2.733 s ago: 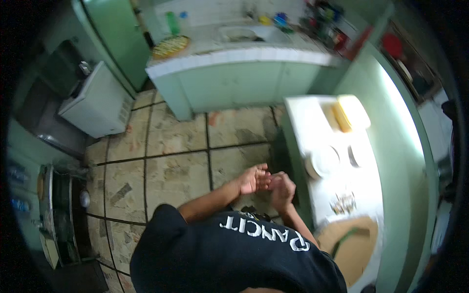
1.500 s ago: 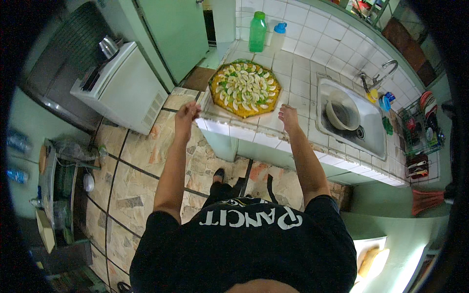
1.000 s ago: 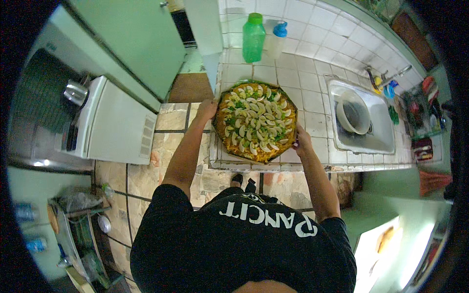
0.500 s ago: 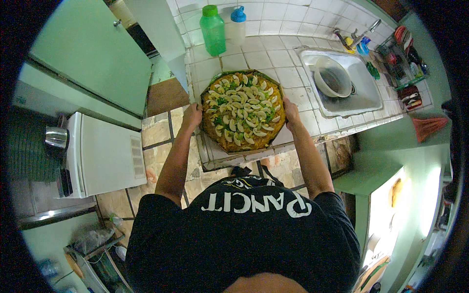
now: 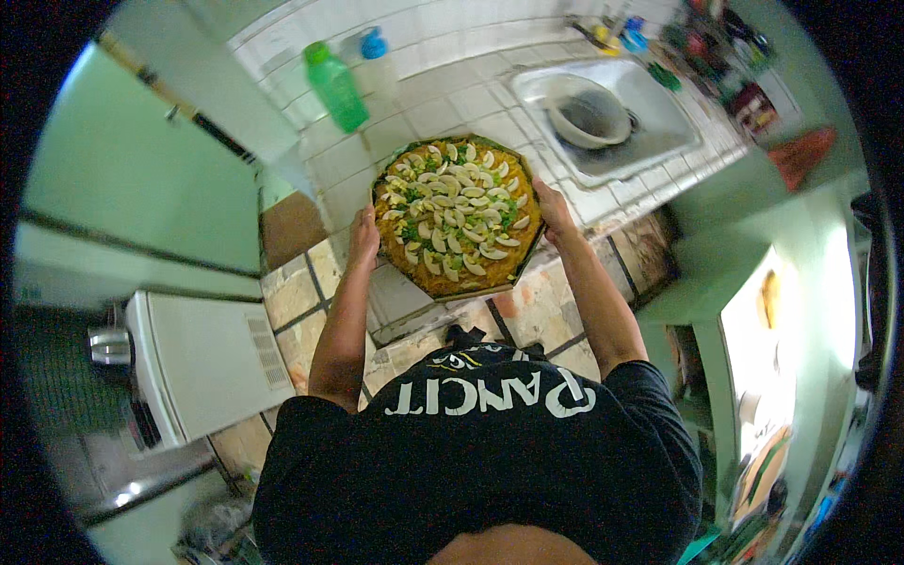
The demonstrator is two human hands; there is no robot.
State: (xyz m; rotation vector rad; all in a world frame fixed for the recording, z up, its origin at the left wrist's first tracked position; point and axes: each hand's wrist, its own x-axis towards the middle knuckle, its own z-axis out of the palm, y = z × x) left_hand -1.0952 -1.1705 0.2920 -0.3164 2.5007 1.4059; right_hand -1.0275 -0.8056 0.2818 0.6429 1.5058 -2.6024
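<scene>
An octagonal tray of food [image 5: 458, 215] is held level between my two hands, over the front of the tiled counter. Its orange-yellow filling looks like noodles, topped with pale crescent slices and chopped green bits. My left hand [image 5: 364, 237] is closed on the left rim, and my right hand [image 5: 556, 211] grips the right rim. The fingers are partly hidden under the tray's edges. Whether its underside still touches the tiles cannot be seen.
A green bottle [image 5: 336, 89] and a blue-capped clear bottle [image 5: 378, 62] stand on the counter [image 5: 443, 113] behind the tray. A sink [image 5: 670, 132] with a pale basin [image 5: 588, 113] lies to the right. At left is a white appliance [image 5: 202, 353]; a red cloth [image 5: 800, 157] hangs at right.
The view has turned, so the counter appears tilted. Gripped by both hands, the tray has shifted right along the counter and out over its front edge, apparently lifted. Both hands keep their hold.
</scene>
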